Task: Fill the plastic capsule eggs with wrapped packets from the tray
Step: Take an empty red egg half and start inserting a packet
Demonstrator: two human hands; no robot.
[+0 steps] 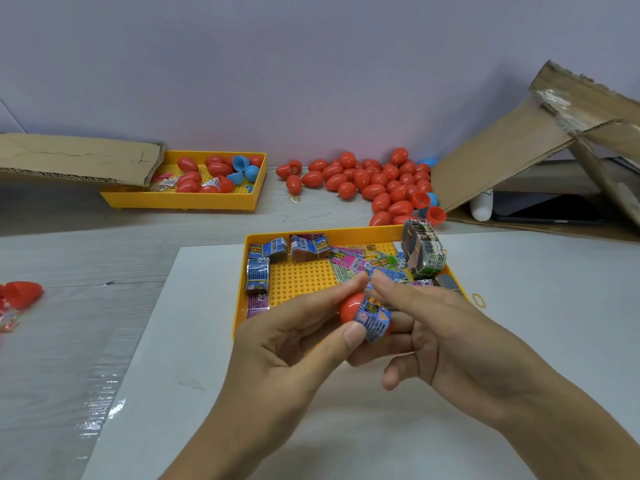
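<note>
Red egg half (pixel 350 308) with a blue wrapped packet (pixel 374 322) sitting at its open mouth, both held between my two hands just in front of the near rim of the yellow tray (pixel 346 232). My left hand (pixel 294 337) pinches the egg half: thumb tip on the packet's near edge, forefinger over the shell's far side. My right hand (pixel 446 337) cups the packet from the right, lower fingers curled beneath it, forefinger straight and laid across its top. Beyond the grip, loose packets (pixel 360 263) in the tray; farther off, a heap of red eggs (pixel 377 181).
</note>
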